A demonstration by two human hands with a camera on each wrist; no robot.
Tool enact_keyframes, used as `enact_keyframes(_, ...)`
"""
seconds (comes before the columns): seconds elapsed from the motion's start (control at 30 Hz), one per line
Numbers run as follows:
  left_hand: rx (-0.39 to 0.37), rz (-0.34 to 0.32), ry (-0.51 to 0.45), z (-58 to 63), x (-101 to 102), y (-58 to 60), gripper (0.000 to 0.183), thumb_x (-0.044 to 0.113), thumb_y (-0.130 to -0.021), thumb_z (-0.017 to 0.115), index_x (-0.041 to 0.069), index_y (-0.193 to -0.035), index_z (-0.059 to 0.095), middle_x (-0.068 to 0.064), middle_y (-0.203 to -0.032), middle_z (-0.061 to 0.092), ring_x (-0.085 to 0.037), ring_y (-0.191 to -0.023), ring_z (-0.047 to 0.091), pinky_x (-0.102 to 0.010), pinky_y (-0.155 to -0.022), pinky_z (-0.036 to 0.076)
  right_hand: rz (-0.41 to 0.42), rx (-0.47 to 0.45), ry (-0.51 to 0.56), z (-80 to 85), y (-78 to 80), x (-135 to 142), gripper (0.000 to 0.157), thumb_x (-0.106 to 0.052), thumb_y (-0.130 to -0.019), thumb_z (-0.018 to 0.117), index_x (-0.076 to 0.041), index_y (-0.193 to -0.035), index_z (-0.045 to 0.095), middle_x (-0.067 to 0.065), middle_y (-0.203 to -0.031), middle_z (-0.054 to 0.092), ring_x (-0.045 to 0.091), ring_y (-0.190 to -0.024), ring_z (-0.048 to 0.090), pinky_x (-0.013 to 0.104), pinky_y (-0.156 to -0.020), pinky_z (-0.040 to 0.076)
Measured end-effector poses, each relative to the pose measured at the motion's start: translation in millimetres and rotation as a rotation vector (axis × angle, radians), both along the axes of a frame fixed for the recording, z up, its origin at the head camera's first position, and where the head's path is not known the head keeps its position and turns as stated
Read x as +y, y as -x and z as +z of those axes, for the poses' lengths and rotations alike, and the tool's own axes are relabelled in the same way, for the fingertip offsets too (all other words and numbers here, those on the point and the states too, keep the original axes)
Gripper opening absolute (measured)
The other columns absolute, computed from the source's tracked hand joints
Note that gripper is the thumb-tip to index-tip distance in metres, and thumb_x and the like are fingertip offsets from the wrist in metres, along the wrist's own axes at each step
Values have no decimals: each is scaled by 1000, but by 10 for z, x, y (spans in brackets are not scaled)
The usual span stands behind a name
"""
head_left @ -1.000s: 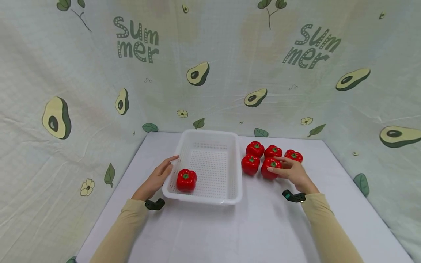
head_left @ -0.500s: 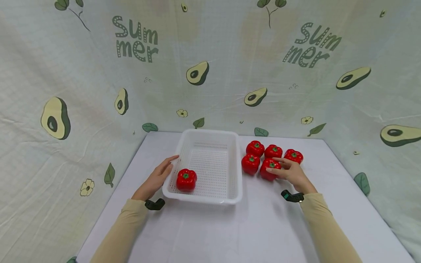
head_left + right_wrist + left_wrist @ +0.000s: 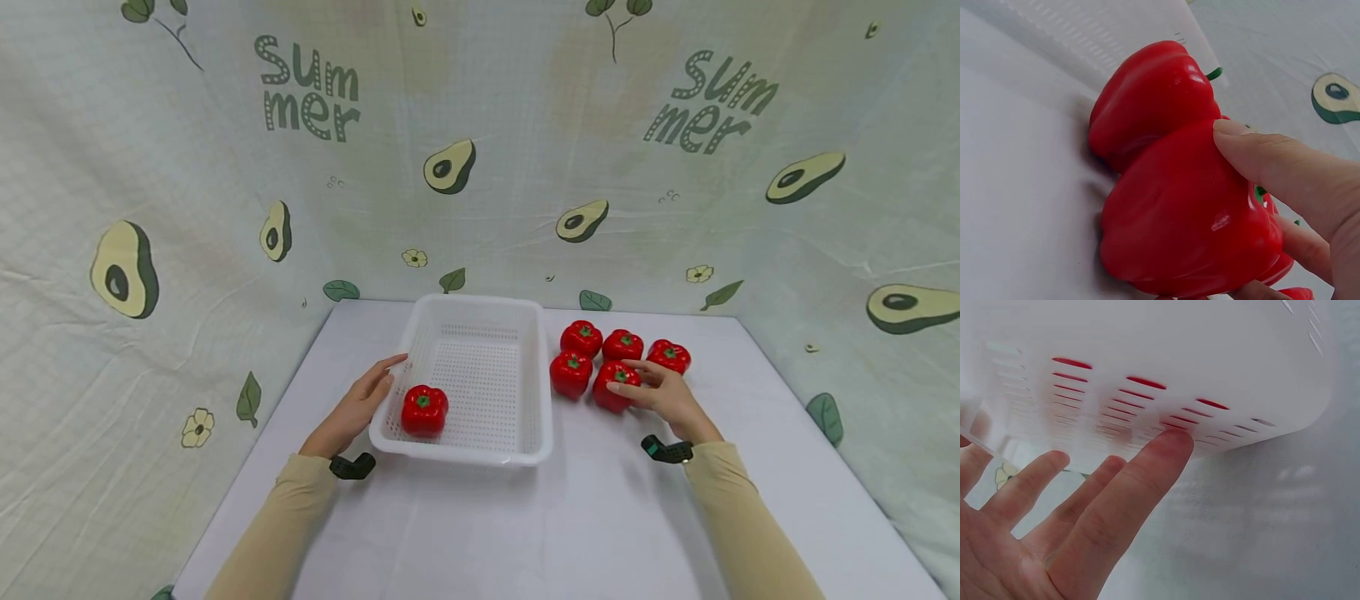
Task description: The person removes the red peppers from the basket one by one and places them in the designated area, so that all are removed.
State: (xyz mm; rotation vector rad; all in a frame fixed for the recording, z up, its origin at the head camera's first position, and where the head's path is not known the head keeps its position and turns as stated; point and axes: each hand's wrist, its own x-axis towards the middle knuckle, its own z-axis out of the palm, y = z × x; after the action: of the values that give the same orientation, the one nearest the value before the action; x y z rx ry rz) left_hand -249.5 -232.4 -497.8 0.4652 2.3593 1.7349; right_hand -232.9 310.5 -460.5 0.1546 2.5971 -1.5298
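Observation:
My right hand [image 3: 670, 403] grips a red bell pepper [image 3: 1179, 219] at the front of a small group on the table, thumb on the near side and fingers behind it. Right beside it stands another red bell pepper [image 3: 571, 374]. Straight fingers of my left hand [image 3: 356, 411] touch the left wall of a white perforated basket [image 3: 543, 383]; the left wrist view shows the thumb [image 3: 1141, 494] against the slotted side. Inside the basket, at its front left, sits one red bell pepper [image 3: 424, 411].
Behind the gripped one are more peppers: one at the back left [image 3: 581, 339], a middle pepper [image 3: 622, 344] and a right-hand pepper [image 3: 669, 357]. The white table [image 3: 480, 533] is bounded at the back and sides by a cloth [image 3: 510, 125] printed with avocados.
My right hand and the pepper in its grip shifted slightly left between the first two frames and have stayed nearly still since. My left hand and the basket keep their places.

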Motion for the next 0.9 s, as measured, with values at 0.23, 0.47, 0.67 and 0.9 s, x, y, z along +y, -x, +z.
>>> enact_keyframes(0.23, 4, 6, 4, 10, 6, -7, 52, 34, -119, 48, 29, -170, 39, -14, -175, 33, -48, -155, 37, -66, -111, 50, 6, 26, -20, 1, -21, -28, 90, -45, -98, 83, -4, -167, 42, 31, -161, 42, 52, -147, 37, 59, -104, 58)
enact_keyframes(0.47, 3, 4, -1, -1, 7, -2, 52, 34, -119, 48, 29, -170, 39, -15, -175, 33, -48, -154, 39, -65, -110, 51, 3, 28, -48, 17, -33, -23, 91, -46, -99, 83, -3, -167, 41, 32, -163, 40, 54, -149, 35, 60, -105, 57)
enact_keyframes(0.67, 6, 5, -3, -9, -1, 3, 52, 36, -119, 48, 28, -170, 39, -14, -176, 32, -49, -155, 36, -68, -112, 48, 8, 30, -45, 46, -46, -22, 91, -44, -99, 83, -2, -167, 39, 33, -164, 39, 55, -149, 35, 59, -106, 57)
enact_keyframes(0.9, -1, 11, 0, -9, -3, 1, 53, 38, -118, 49, 29, -169, 40, -15, -176, 32, -49, -155, 36, -68, -111, 49, 17, 47, -70, 86, -57, -5, 91, -45, -99, 82, -1, -167, 40, 33, -160, 44, 52, -146, 41, 58, -105, 58)
